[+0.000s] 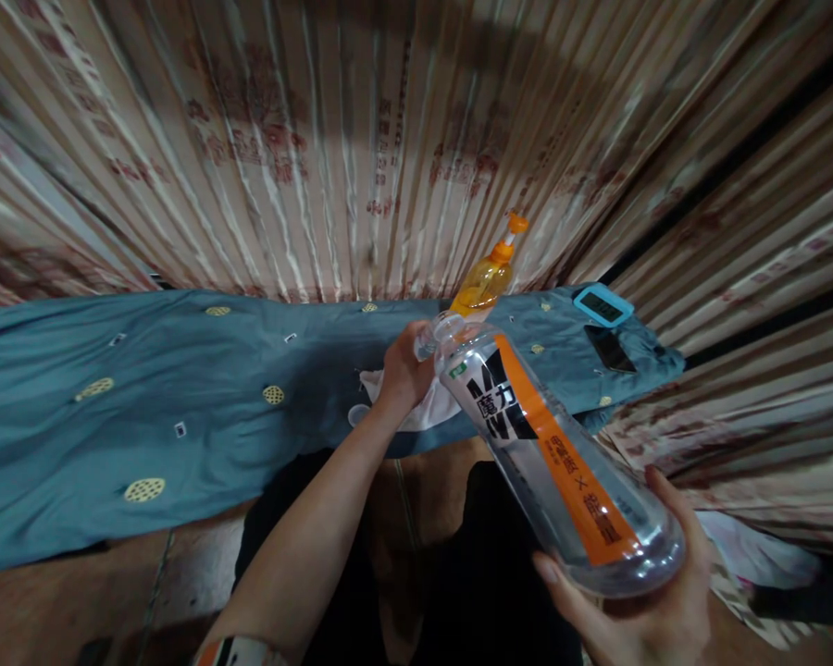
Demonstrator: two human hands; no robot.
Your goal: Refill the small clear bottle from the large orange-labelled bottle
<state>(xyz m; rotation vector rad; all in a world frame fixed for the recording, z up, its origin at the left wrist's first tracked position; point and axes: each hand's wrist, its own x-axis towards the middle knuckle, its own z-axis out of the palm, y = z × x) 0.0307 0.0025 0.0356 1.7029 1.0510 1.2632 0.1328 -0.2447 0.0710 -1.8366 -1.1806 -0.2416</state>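
So a clear plastic bottle with an orange and black label is being held tilted in front of the body, base low and toward the camera, neck pointing up and away. The base is cupped from underneath by the right hand, fingers wrapped around the rounded bottom. The neck end is gripped by the left hand, closed around the mouth or cap, though which of the two can't really be told.

It looks empty, so probably very light and easily dented if squeezed hard. Smooth plastic plus a glossy label means it's likely a bit slippery. The best hold would be judged to be the narrow neck and the base, as it's held now.

Behind it, a white cloth and an orange pump bottle sit on a blue sheet.
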